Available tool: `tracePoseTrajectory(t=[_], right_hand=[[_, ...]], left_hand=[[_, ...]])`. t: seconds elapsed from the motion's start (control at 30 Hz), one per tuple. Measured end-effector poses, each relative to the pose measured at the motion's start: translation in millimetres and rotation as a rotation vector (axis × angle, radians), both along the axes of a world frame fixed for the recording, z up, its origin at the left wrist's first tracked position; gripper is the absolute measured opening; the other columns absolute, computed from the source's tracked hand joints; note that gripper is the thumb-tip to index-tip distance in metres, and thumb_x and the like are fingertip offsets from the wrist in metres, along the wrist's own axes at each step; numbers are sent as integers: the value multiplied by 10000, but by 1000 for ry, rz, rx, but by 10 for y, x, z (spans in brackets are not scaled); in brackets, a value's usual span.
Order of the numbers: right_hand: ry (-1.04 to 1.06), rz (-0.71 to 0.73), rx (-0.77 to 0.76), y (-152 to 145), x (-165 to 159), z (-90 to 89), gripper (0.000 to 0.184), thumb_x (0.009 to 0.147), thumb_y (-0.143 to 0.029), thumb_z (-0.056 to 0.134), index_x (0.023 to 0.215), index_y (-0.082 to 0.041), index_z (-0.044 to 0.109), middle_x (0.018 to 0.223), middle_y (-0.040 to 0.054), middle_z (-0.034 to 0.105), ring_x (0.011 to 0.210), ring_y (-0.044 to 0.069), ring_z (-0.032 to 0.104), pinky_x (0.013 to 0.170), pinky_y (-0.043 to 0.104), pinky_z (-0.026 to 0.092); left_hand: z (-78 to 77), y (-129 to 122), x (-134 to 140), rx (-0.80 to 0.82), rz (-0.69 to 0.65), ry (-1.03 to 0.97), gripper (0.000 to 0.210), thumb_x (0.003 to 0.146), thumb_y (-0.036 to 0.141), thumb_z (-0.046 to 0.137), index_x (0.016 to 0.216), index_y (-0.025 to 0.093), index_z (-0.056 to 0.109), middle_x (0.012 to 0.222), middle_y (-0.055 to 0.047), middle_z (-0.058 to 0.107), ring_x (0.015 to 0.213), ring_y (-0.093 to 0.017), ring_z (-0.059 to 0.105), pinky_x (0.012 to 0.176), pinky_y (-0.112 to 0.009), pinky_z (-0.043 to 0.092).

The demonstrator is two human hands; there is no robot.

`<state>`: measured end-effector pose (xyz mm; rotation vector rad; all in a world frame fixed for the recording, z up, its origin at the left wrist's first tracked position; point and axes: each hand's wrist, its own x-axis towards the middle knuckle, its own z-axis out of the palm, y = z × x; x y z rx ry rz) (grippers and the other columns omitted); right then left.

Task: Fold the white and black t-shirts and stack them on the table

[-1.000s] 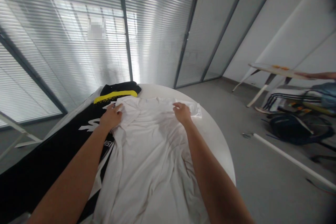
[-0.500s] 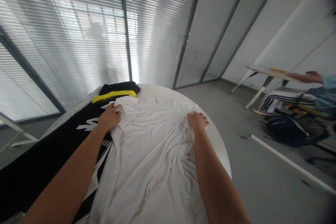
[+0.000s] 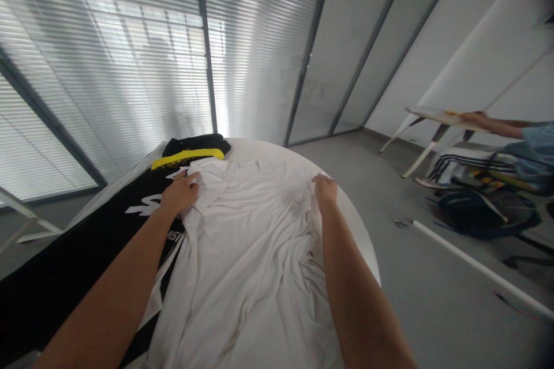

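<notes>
A white shirt [image 3: 251, 242] lies spread and wrinkled on a round white table [image 3: 361, 225], its neckline at the far end. At the shirt's left shoulder, my left hand [image 3: 180, 191] grips the cloth with bent fingers. My right hand [image 3: 326, 189] is closed on the fabric at the right shoulder, near the table's edge, and pulls it slightly outward. Left of the shirt, partly under it and under my left forearm, is a black garment [image 3: 95, 248] with white lettering and a yellow stripe.
Glass partitions with blinds [image 3: 259, 57] stand behind the table. On the right, a person's arm [image 3: 497, 125] reaches over another table [image 3: 433, 115]. A dark bag [image 3: 471, 213] and a white pole [image 3: 471, 265] are on the floor.
My right hand has lifted a little and its fingers have closed tighter on the shirt's shoulder. My left hand stays in place. The other person's arm has shifted over the far table.
</notes>
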<state>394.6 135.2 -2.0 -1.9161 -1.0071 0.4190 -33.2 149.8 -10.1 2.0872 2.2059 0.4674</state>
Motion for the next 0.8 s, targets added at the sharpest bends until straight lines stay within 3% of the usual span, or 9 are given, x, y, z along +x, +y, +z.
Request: tracePoseTrajectory(t=[0.17,0.37,0.5,0.6,0.7,0.8], right_hand=[[476,-84,47,32,81,87,133,710,-202,437,815,-201,519,644,-20,485,504,109,474,454,214,408],[786,99,39,-63,96,181,177,668,-181,469,810,-191,574,697,32,560,524,113,461,396,183,348],[674,36,39,-37,28,113,117,650,-228,497,729,-184,571,649,18,531,509,116,415,382,205,315],[537,-74,93,6,40,36,110,639,-278,532,704,-201,578,686,13,565,625,155,509,456,235,396],[397,-85,153,43,80,-18,141,624,-297,548,683,-203,635,821,29,662,873,206,595,701,276,496],[210,25,219,72,77,-29,308,626,-294,524,835,-192,724,1037,54,714,1084,238,592,963,330,439]], left_hand=[[0,-3,-13,33,-16,6,472,877,343,450,1336,307,554,1459,-30,471,1239,-251,538,1045,-368,420],[-30,32,-30,36,-16,2,487,888,327,437,1362,290,538,1464,-61,461,1287,-260,499,1060,-380,406],[-40,49,-39,24,-22,4,497,905,332,395,1384,289,518,1498,-78,411,1338,-255,446,1080,-394,387],[-46,56,-48,29,-34,2,496,906,328,394,1384,285,520,1491,-82,421,1367,-255,407,1087,-401,380],[-59,63,-56,28,-28,-4,496,909,335,394,1389,290,512,1502,-88,404,1358,-267,418,1084,-418,381],[-76,73,-63,18,-24,6,499,910,343,398,1396,299,502,1498,-81,412,1331,-269,453,1074,-416,391]])
